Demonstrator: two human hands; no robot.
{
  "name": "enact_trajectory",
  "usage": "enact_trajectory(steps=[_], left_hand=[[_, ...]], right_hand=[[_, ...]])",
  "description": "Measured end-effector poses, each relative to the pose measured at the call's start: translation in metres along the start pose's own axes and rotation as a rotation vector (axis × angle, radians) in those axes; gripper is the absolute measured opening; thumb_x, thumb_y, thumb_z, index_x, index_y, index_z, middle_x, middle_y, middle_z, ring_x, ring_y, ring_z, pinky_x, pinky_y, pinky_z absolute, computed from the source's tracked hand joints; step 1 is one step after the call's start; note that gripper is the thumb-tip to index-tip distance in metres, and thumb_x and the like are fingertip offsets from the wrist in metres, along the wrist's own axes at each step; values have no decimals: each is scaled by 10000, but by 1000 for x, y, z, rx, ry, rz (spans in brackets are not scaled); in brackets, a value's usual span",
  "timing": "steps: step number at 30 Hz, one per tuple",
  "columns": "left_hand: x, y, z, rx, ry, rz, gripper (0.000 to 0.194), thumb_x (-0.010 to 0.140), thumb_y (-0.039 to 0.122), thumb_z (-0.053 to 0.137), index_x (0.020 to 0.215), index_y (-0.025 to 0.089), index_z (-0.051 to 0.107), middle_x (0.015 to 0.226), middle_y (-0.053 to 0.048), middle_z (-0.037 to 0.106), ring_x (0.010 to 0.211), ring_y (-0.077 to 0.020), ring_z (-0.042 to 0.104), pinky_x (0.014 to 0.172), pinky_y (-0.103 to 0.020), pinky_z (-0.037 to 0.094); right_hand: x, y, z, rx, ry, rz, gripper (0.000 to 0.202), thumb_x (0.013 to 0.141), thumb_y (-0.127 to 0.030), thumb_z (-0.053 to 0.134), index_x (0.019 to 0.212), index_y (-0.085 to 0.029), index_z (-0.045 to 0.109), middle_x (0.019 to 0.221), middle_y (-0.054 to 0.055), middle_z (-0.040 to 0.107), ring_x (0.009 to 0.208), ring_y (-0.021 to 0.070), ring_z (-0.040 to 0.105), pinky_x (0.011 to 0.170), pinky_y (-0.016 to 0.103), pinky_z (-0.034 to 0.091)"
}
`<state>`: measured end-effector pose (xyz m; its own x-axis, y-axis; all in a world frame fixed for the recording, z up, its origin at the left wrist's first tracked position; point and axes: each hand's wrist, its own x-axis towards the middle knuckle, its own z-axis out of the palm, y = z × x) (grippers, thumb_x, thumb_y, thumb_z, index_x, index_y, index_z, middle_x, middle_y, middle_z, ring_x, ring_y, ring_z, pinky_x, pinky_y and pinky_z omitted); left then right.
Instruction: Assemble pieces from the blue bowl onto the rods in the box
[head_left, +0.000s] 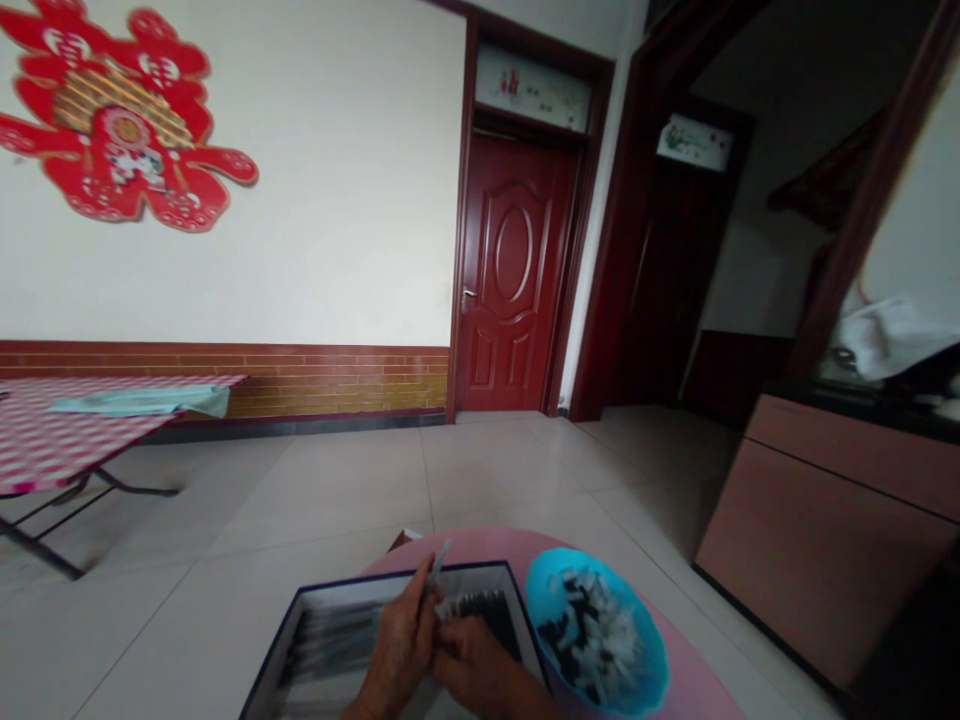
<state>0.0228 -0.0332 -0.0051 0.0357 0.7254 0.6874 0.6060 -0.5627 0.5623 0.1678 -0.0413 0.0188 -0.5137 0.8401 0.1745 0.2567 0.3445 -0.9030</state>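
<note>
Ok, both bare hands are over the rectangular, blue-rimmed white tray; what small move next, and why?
I'd probably hold the slim, pale plastic-looking strip steady in the left hand and ease the right hand slightly aside. The strip's tip shows above the left fingers, but its lower part is hidden among the fingers over the tray, so the grip can't be checked.

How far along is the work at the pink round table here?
Apparently partway. Looking done: dark slender pieces lie grouped in the dark-rimmed pale tray. In hand: a slim pale piece upright in the left hand, with the right hand close below. Seemingly left: the loose white and black pieces in the bright blue bowl, though which way pieces travel, I cannot tell.
</note>
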Motion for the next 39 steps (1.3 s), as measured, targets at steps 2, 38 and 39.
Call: enact_trajectory(steps=[2, 38, 39], left_hand=[[-2, -7, 0, 33, -25, 54, 446, 953, 281, 303, 1379, 198, 404, 923, -48, 717, 734, -134, 684, 660, -214, 550], [-7, 1, 3, 359, -189, 226, 309, 960, 222, 314, 1146, 192, 558, 881, -74, 700, 719, -174, 689, 636, -254, 560], [-7, 1, 3, 357, -200, 220, 317, 952, 211, 324, 1177, 192, 548, 888, -76, 699, 725, -173, 688, 646, -252, 557]], right_hand=[[1, -2, -7, -53, 20, 19, 217, 753, -232, 529, 574, -164, 633, 519, -56, 492, 524, 97, 449, 504, 199, 320], [-34, 66, -166, -1109, 208, 26, 241, 782, -118, 491, 933, -198, 661, 1057, 99, 661, 1043, 253, 570, 937, 393, 404], [-34, 62, -165, -1060, 236, -7, 219, 804, -147, 484, 933, -199, 653, 1022, 93, 666, 1010, 243, 581, 923, 385, 421]])
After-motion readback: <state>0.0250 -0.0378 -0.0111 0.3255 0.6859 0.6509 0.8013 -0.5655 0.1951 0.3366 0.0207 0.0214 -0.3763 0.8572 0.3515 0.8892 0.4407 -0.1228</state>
